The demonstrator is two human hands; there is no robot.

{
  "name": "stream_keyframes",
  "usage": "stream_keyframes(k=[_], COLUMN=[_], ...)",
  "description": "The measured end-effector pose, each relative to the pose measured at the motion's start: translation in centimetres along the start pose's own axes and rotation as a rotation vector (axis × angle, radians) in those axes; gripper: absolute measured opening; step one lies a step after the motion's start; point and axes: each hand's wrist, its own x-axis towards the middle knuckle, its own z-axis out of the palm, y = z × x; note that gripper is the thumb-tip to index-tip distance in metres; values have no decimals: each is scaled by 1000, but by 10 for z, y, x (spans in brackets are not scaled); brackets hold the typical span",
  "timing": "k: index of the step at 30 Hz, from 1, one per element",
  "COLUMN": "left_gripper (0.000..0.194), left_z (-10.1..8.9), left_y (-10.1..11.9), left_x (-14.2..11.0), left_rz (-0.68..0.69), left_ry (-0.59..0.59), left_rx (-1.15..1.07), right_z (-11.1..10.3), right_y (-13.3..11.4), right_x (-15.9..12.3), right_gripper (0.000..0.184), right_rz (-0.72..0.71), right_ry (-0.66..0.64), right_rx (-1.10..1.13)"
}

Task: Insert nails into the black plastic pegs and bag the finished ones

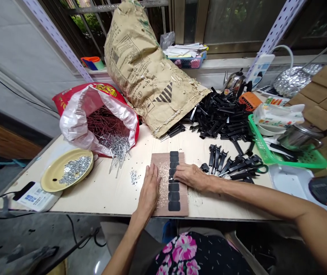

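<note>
A reddish-brown board [163, 206] lies on the pale table, with a column of several black rounded pieces [174, 206] along its right half and light crumbs on its left half. My left hand [149, 189] rests on the board's left edge, fingers stretched out and holding nothing. Over the middle of the column, my right hand [190, 176] has its fingertips pinched together at one black piece. Something small and shiny shows at those fingertips, too small to name. Left of my left hand is a small pile of tiny silver parts [135, 178].
A yellow dish [47, 179] of small metal parts stands at the left by a red-and-white sack [72, 122] spilling metal rods. Behind are a large paper sack [140, 65] and a heap of black plastic parts [223, 114]. A green basket [289, 164] stands at the right.
</note>
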Motion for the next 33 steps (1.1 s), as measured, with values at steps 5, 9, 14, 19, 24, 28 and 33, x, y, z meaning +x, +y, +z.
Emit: stream_keyframes(k=[5, 9, 14, 19, 24, 28, 33], left_gripper=[48, 49, 52, 57, 56, 51, 39], left_z=[1, 1, 3, 5, 7, 2, -36], left_y=[-2, -5, -9, -14, -14, -4, -4], left_x=[0, -1, -4, -7, -7, -7, -15], left_rz=[3, 20, 28, 8, -26, -32, -67], left_ry=[6, 7, 18, 13, 7, 21, 200], left_rx=[15, 45, 57, 30, -10, -18, 58], right_z=[-10, -15, -62, -109, -100, -56, -11], right_y=[-3, -13, 16, 43, 56, 76, 101], right_x=[2, -12, -42, -70, -21, 60, 111], right_gripper=[36, 26, 20, 13, 21, 25, 19], right_rz=[155, -23, 210, 306, 221, 137, 8], right_ry=[42, -77, -125, -329, -168, -4, -27], right_rx=[7, 48, -56, -161, -324, -468, -570])
